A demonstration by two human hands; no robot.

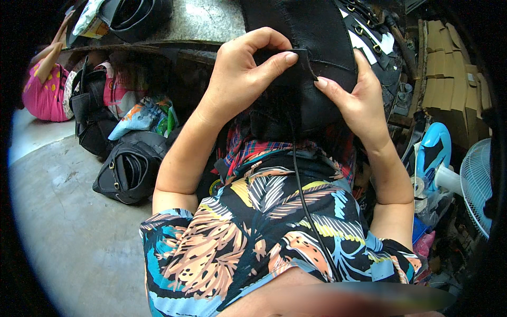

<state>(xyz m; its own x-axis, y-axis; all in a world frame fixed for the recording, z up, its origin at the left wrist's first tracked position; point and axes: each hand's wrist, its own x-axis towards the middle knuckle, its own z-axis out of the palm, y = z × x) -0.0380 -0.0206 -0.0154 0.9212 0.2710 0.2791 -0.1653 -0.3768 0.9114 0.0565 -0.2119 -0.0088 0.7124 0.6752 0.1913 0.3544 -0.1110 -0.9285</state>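
Observation:
A large black leather piece with stitched seams lies over the table edge and down onto my lap. My left hand is closed, thumb and forefinger pinching the top of a short black leather strip at that piece. My right hand grips the leather from the right, its thumb close to the strip's lower end and its other fingers mostly hidden behind the leather. Whether the strip is attached to the larger piece I cannot tell.
At the left a grey work table carries a black bag. Black bags sit on the floor below. To the right stand a white fan and stacked cardboard. Another person in pink is at the far left.

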